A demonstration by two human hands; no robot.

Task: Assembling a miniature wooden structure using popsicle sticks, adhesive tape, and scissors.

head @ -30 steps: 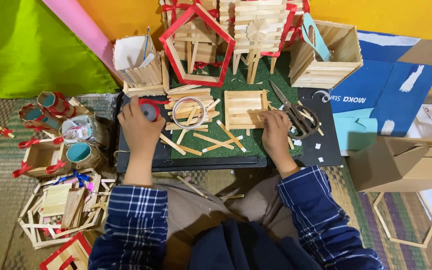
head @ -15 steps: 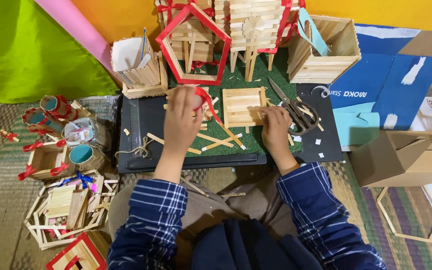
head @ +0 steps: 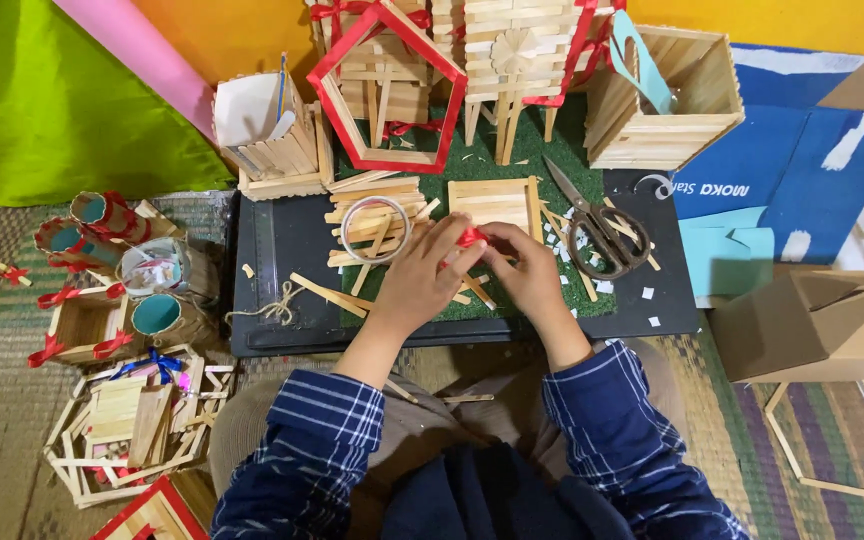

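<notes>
Red ribbon piece (head: 471, 237) pinched between left hand (head: 424, 277) and right hand (head: 520, 268), both closed on it. Over green turf mat (head: 512, 165), near flat wooden stick panel (head: 492, 205), clear tape ring (head: 375, 228) left, black-handled scissors (head: 602, 225) right.

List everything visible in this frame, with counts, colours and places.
red ribbon piece: one, red, pinched between both hands
stick panel: one, pale wood, above the hands
tape ring: one, clear, on loose sticks
scissors: one, dark, right of the hands
twine: one, beige, on the black mat
open stick box: one, wood, upper right
cardboard box: one, brown, far right
left hand, right hand: together, mid-mat
</notes>
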